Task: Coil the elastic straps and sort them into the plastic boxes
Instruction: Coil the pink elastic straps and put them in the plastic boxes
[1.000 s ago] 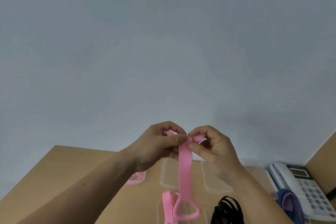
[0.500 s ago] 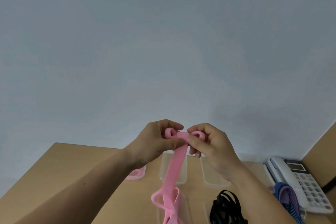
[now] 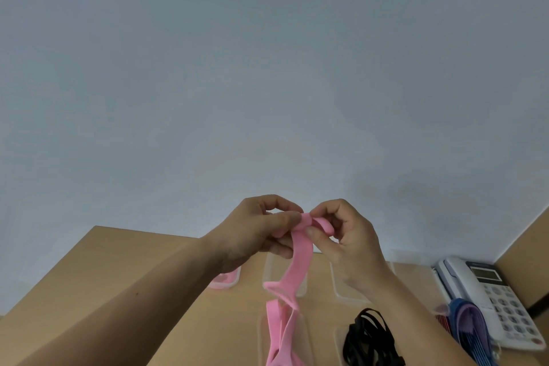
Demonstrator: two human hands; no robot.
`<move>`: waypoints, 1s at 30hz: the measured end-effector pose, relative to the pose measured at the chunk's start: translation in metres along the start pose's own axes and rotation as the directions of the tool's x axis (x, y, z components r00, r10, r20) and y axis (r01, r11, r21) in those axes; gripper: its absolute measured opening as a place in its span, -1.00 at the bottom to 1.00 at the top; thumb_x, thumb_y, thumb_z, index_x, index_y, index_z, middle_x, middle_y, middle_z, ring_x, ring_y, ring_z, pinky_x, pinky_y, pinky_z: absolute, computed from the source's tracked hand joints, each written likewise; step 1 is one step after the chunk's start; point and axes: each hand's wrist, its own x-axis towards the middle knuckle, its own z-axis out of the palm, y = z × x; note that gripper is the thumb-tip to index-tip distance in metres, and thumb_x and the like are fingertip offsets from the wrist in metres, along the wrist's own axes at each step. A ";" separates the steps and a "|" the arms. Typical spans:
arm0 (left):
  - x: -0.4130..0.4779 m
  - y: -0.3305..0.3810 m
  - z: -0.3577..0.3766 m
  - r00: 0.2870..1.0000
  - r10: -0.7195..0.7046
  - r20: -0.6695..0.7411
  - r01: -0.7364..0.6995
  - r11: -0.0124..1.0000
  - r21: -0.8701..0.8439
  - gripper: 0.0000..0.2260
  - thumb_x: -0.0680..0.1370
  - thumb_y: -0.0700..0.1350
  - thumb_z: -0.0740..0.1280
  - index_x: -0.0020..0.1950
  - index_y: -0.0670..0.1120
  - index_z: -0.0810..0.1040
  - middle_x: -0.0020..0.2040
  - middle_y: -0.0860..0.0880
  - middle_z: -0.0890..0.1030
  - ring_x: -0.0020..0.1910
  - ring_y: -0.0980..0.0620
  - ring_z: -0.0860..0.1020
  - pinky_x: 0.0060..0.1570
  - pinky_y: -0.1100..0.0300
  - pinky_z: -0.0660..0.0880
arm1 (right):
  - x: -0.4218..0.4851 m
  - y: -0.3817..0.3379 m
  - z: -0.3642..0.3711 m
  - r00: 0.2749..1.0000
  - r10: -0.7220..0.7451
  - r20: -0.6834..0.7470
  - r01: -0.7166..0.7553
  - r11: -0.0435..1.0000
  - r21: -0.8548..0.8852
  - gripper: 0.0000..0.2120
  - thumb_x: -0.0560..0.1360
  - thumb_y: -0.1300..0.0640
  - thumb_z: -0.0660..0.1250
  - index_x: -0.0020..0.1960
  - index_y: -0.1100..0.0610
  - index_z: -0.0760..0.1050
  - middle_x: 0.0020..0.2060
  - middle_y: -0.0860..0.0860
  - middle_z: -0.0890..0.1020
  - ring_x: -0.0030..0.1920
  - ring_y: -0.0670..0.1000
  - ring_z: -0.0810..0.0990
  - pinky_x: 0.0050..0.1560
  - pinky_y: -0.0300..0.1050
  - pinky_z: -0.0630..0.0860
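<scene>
A plain grey-blue wall (image 3: 267, 68) fills most of what I can see, and below it runs a light wooden table (image 3: 118, 276). Two bare forearms reach up over the table. The left hand (image 3: 255, 229) and the right hand (image 3: 347, 235) are raised close together in front of the wall, both gripping the top end of a pink elastic strap (image 3: 300, 261). The left thumb and fingers pinch it. The right thumb presses it just beside them, where a small loop of strap curls round the right fingers. A white desk telephone (image 3: 487, 291) sits at the table's far right corner. Clear plastic boxes stand in a row under the hands: one (image 3: 344, 285) below the right wrist and one (image 3: 269, 267) behind the strap. A third (image 3: 225, 281), holding something pink, is half hidden by the left wrist. The strap hangs from the hands in folds towards the near edge. A tangle of black straps (image 3: 368, 339) lies to its right, and a bundle of blue and purple straps (image 3: 469, 327) lies against the telephone.
</scene>
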 end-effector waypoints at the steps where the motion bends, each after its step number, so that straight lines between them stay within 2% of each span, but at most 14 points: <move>1: 0.000 -0.001 0.000 1.000 0.007 -0.009 -0.007 1.000 -0.019 -0.75 0.49 -0.12 0.50 0.08 -0.21 0.61 -0.03 -0.31 0.68 -0.05 -0.24 0.67 -0.06 0.01 0.63 | 0.000 0.000 0.000 1.000 -0.003 0.002 0.003 1.000 0.004 -0.81 0.38 0.11 0.46 -0.11 -0.16 0.55 -0.21 -0.13 0.65 -0.19 -0.04 0.62 -0.17 -0.27 0.57; 3: 0.001 -0.003 0.001 0.999 0.030 -0.020 -0.031 0.998 -0.047 -0.76 0.48 -0.15 0.52 0.06 -0.23 0.61 -0.04 -0.32 0.68 -0.05 -0.25 0.68 -0.05 0.00 0.63 | 0.001 0.002 0.001 1.000 0.012 0.006 -0.012 0.999 0.032 -0.82 0.37 0.12 0.46 -0.13 -0.13 0.56 -0.20 -0.09 0.66 -0.17 0.00 0.63 -0.14 -0.20 0.60; 6: 0.002 -0.006 0.000 0.996 0.082 -0.032 -0.083 0.996 -0.019 -0.83 0.48 -0.22 0.51 0.03 -0.22 0.64 -0.03 -0.32 0.68 -0.08 -0.21 0.69 -0.10 0.07 0.62 | 0.002 0.004 -0.001 0.996 0.077 0.050 -0.083 0.986 0.144 -0.84 0.34 0.13 0.47 -0.14 -0.07 0.58 -0.12 0.04 0.67 -0.08 0.17 0.64 -0.06 0.06 0.64; 10: 0.005 -0.013 -0.003 0.983 0.181 -0.039 -0.175 0.978 0.109 -0.88 0.49 -0.32 0.46 0.00 -0.17 0.65 -0.03 -0.22 0.69 -0.05 -0.18 0.69 0.02 0.01 0.63 | 0.004 0.004 -0.001 0.980 0.181 0.078 -0.194 0.959 0.207 -0.74 0.37 0.04 0.49 0.05 0.00 0.58 -0.10 0.01 0.69 -0.20 -0.03 0.63 -0.17 -0.19 0.56; 14: 0.008 -0.015 -0.003 0.972 0.227 -0.069 -0.214 0.964 0.155 -0.78 0.47 -0.30 0.49 0.08 -0.12 0.60 0.02 -0.18 0.67 -0.04 -0.16 0.69 0.06 -0.06 0.63 | 0.007 0.005 0.000 0.957 0.257 0.137 -0.279 0.943 0.183 -0.77 0.43 -0.02 0.47 0.01 0.08 0.62 -0.27 0.05 0.69 -0.32 0.00 0.61 -0.27 -0.15 0.54; 18: 0.012 -0.015 -0.004 0.980 0.193 -0.051 -0.180 0.965 0.192 -0.61 0.44 -0.30 0.51 0.20 -0.03 0.53 0.02 -0.14 0.65 -0.08 -0.08 0.67 -0.01 0.10 0.62 | 0.007 0.005 -0.003 0.972 0.212 0.102 -0.230 0.950 0.213 -0.79 0.36 0.05 0.49 -0.02 0.06 0.64 -0.27 0.01 0.68 -0.32 -0.04 0.61 -0.26 -0.20 0.51; 21: 0.012 -0.013 -0.006 0.989 0.138 -0.044 -0.128 0.976 0.179 -0.71 0.42 -0.29 0.52 0.10 -0.18 0.57 -0.11 -0.15 0.68 -0.17 -0.06 0.64 -0.07 0.09 0.60 | 0.006 0.007 -0.003 0.983 0.162 0.086 -0.178 0.953 0.245 -0.79 0.34 0.16 0.49 -0.05 -0.03 0.64 -0.25 -0.06 0.67 -0.25 -0.09 0.63 -0.21 -0.27 0.55; 23: 0.011 -0.012 -0.006 0.993 0.110 -0.028 -0.104 0.981 0.166 -0.77 0.43 -0.32 0.51 0.04 -0.24 0.57 -0.17 -0.13 0.69 -0.21 -0.04 0.65 -0.17 0.13 0.59 | 0.006 0.008 -0.002 0.986 0.146 0.079 -0.161 0.959 0.232 -0.77 0.33 0.16 0.50 -0.06 -0.09 0.63 -0.22 -0.06 0.67 -0.17 -0.05 0.64 -0.15 -0.15 0.60; 26: 0.010 -0.010 -0.006 0.997 0.080 0.014 -0.081 0.989 0.127 -0.74 0.38 -0.29 0.50 0.03 -0.22 0.56 -0.15 -0.14 0.67 -0.21 -0.02 0.66 -0.21 0.16 0.58 | 0.004 0.008 -0.001 0.989 0.123 0.087 -0.140 0.964 0.227 -0.74 0.30 0.07 0.51 -0.04 -0.10 0.60 -0.18 0.02 0.65 -0.12 0.09 0.62 0.00 0.18 0.63; 30: 0.009 -0.007 -0.006 0.997 0.033 0.073 -0.035 0.999 0.022 -0.69 0.43 -0.12 0.48 0.09 -0.24 0.55 -0.10 -0.16 0.66 -0.18 -0.06 0.63 -0.18 0.12 0.57 | 0.003 0.011 -0.004 0.988 0.111 0.108 -0.132 0.967 0.216 -0.71 0.28 0.04 0.53 -0.02 -0.08 0.58 -0.16 0.06 0.64 -0.09 0.23 0.62 0.03 0.31 0.60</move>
